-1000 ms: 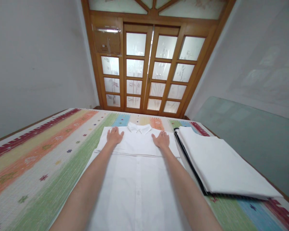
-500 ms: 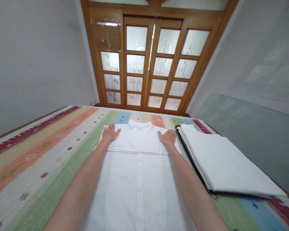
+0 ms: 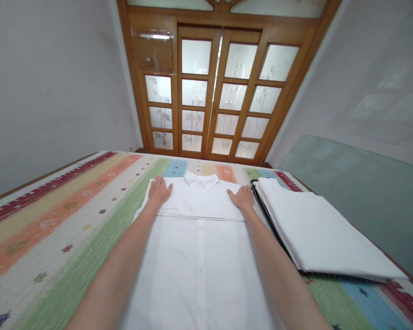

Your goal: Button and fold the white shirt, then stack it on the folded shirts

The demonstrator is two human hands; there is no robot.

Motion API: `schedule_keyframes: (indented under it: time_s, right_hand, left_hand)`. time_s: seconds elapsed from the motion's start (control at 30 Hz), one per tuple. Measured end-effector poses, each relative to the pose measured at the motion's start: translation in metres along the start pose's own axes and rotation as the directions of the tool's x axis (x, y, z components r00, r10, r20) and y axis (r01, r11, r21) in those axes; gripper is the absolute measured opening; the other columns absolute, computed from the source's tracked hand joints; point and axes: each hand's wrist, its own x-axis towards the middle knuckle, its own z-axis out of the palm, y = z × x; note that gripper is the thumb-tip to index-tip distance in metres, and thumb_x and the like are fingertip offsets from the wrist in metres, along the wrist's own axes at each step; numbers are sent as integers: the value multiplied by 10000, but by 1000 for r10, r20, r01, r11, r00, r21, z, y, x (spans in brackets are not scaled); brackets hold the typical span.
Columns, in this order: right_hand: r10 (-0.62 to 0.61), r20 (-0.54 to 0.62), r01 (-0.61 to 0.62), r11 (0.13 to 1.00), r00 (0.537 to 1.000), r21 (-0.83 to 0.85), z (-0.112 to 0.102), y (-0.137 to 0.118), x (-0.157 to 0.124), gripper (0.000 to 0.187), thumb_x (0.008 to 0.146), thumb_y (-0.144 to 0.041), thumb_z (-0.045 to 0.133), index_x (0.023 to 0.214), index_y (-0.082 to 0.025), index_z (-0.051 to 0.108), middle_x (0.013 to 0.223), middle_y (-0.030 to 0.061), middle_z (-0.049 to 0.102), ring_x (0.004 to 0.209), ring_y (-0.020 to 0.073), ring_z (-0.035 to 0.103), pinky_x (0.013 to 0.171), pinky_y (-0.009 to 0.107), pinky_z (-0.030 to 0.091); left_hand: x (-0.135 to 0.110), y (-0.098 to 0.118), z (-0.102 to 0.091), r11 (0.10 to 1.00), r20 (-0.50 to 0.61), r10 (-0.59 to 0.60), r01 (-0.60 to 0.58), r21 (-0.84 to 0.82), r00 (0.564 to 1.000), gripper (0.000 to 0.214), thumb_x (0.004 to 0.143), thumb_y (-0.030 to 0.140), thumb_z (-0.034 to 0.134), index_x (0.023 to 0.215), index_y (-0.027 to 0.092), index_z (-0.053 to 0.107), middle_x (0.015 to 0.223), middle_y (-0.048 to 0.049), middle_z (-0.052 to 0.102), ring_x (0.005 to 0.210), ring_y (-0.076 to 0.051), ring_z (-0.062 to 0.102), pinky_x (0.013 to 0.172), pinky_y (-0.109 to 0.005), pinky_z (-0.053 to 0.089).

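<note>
A white button-up shirt (image 3: pixel 199 247) lies flat, collar (image 3: pixel 201 179) pointing away from me, on a striped multicoloured cloth (image 3: pixel 65 220). A fold line crosses it just below the shoulders. My left hand (image 3: pixel 159 191) rests flat, fingers stretched out, on the shirt's left shoulder near its edge. Palm down and fingers spread, my right hand (image 3: pixel 242 197) presses the right shoulder, close to the shirt's right edge. Neither hand holds anything.
A stack of folded white fabric with a dark edge (image 3: pixel 313 233) lies to the right of the shirt. A wooden door with frosted glass panes (image 3: pixel 209 96) stands beyond the surface. A pale green glass sheet (image 3: pixel 358 188) leans at the right wall.
Both hands slid outward across the shirt's shoulders, from near the collar toward the left and right edges. The view shifted slightly.
</note>
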Motion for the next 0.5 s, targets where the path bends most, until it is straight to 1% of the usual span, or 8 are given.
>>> schedule_keyframes:
  time_s: [0.03, 0.1, 0.13, 0.2, 0.27, 0.33, 0.4, 0.5]
  right_hand:
    - [-58, 21, 58, 998, 998, -9, -1, 1, 0, 922, 896, -631, 298, 1463, 91, 204, 1547, 271, 163, 1450, 334, 118, 1164, 430, 68]
    - [-235, 67, 237, 971, 970, -26, -3, 5, 1, 861, 913, -612, 298, 1476, 36, 224, 1561, 231, 161, 1457, 307, 106, 1162, 425, 84]
    - [-329, 86, 333, 942, 940, -35, -4, 6, 0, 827, 922, -602, 296, 1479, 7, 239, 1567, 210, 165, 1460, 290, 101, 1162, 419, 91]
    - [-440, 114, 448, 892, 891, -57, -6, 6, -3, 776, 937, -600, 269, 1483, -49, 266, 1574, 175, 174, 1462, 271, 98, 1161, 422, 95]
    - [-405, 131, 416, 906, 905, -77, -7, 2, -9, 756, 943, -617, 212, 1495, -103, 269, 1581, 155, 166, 1461, 288, 95, 1155, 459, 89]
    - [-296, 138, 309, 947, 945, -83, -8, -6, -17, 737, 951, -608, 156, 1508, -135, 248, 1587, 152, 137, 1458, 317, 85, 1147, 493, 80]
    - [-206, 128, 217, 973, 970, -75, -8, -15, -25, 702, 970, -559, 137, 1516, -127, 225, 1589, 161, 107, 1458, 328, 69, 1146, 492, 72]
    - [-162, 106, 168, 984, 981, -54, -8, -22, -35, 660, 990, -483, 134, 1515, -90, 213, 1589, 168, 89, 1461, 316, 50, 1152, 461, 63]
  left_hand:
    - [0, -1, 0, 993, 32, 114, -114, -9, 993, 688, 948, 460, 242, 1448, -6, 325, 1533, -181, 288, 1446, -251, 205, 1173, -359, 161]
    - [2, -3, -1, 948, 113, 318, -316, -40, 941, 681, 947, 508, 239, 1462, 73, 331, 1543, -124, 290, 1446, -221, 211, 1173, -348, 157]
    - [3, -4, -1, 928, 150, 371, -368, -53, 916, 688, 945, 534, 235, 1468, 96, 325, 1546, -109, 287, 1446, -217, 213, 1175, -357, 152]
    - [3, -4, -2, 929, 188, 371, -366, -58, 910, 725, 935, 591, 224, 1482, 123, 300, 1553, -96, 270, 1448, -226, 206, 1177, -391, 135]
    - [2, -2, -3, 944, 195, 329, -324, -55, 924, 764, 922, 637, 205, 1493, 134, 275, 1561, -98, 245, 1451, -250, 192, 1174, -434, 128]
    - [-1, 3, -5, 960, 198, 279, -274, -55, 940, 780, 918, 651, 190, 1497, 135, 265, 1568, -104, 220, 1452, -278, 178, 1165, -482, 134]
    - [-7, 9, -8, 977, 201, 211, -205, -52, 957, 771, 925, 634, 183, 1500, 125, 256, 1574, -112, 194, 1452, -302, 164, 1153, -524, 147]
    - [-18, 15, -11, 991, 196, 134, -127, -49, 971, 720, 950, 570, 166, 1501, 115, 250, 1579, -110, 174, 1454, -307, 151, 1148, -538, 153]
